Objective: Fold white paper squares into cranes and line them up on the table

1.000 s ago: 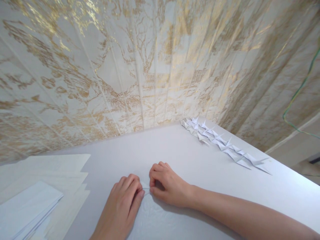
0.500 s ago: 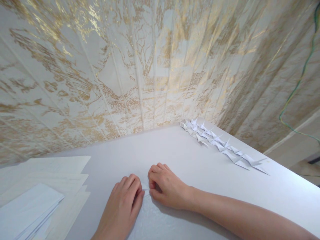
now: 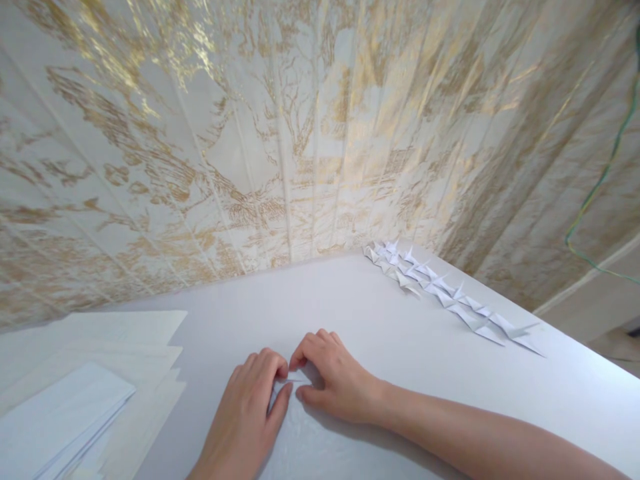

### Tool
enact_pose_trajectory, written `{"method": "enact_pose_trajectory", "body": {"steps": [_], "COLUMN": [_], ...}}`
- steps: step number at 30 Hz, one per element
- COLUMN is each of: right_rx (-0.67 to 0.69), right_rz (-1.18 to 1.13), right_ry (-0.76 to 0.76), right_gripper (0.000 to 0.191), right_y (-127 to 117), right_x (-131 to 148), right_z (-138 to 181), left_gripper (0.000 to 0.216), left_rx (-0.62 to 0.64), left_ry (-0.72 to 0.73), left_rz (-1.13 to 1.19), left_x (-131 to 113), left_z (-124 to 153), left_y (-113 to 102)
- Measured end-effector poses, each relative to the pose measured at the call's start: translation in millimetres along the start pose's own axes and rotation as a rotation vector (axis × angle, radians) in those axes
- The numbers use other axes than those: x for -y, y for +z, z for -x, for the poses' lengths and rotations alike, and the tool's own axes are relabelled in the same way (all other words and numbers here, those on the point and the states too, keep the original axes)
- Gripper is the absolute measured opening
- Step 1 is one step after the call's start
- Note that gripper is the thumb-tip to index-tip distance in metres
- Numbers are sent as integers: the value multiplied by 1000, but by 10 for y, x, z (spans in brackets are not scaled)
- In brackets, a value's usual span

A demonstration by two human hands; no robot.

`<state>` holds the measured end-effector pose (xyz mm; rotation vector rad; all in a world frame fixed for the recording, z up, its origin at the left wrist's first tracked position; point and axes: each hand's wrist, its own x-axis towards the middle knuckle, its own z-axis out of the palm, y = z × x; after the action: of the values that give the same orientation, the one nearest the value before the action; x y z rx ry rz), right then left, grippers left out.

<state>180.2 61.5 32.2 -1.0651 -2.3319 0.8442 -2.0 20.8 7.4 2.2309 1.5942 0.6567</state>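
A small folded white paper piece (image 3: 299,377) lies on the white table between my hands, with only part of it showing. My left hand (image 3: 257,393) curls over its left side, index finger and thumb a little apart around the paper. From the right, my right hand (image 3: 333,377) bends over the other side, its index fingertip on the far edge and its thumb on the near side. Both hands hold the piece down low against the tabletop. My palms hide the rest of it.
Rows of several folded white paper cranes (image 3: 440,287) stand at the table's back right. At the left lie cream paper sheets (image 3: 160,333) with a stack of folded white paper (image 3: 70,407) on top. A gold-patterned curtain (image 3: 280,167) borders the table's far edge.
My right hand's fingers have opened wider, and more of the folded paper shows between the hands. My left thumb has parted slightly from its index finger. The view has shifted slightly.
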Motion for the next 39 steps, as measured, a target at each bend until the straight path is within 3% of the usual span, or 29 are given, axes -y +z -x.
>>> {"method": "enact_pose_trajectory", "body": {"steps": [7,12,18,28,39], "right_rx": [45,-44,-70,-48,0], "right_rz": [-66,-8,105,44,-5], "right_ry": [59,67,21,-25,-53], "right_gripper": [42,27,22,34,39], "right_y": [-36,48,167,170,146], "right_x": [17,42,50,43,-22], "right_z": [-15,-18,-10,13,17], "left_gripper": [9,10,16,13,36], "left_rx": [68,63,5,2,13], "left_ry": [15,22,23,-84,-152], "left_rz": [32,17,-34,21,152], "left_x": [-22,-10,-49,-222,-210], "left_z": [-8,5,38,47,22], "left_y": [-60,-27,46,-34,-67]}}
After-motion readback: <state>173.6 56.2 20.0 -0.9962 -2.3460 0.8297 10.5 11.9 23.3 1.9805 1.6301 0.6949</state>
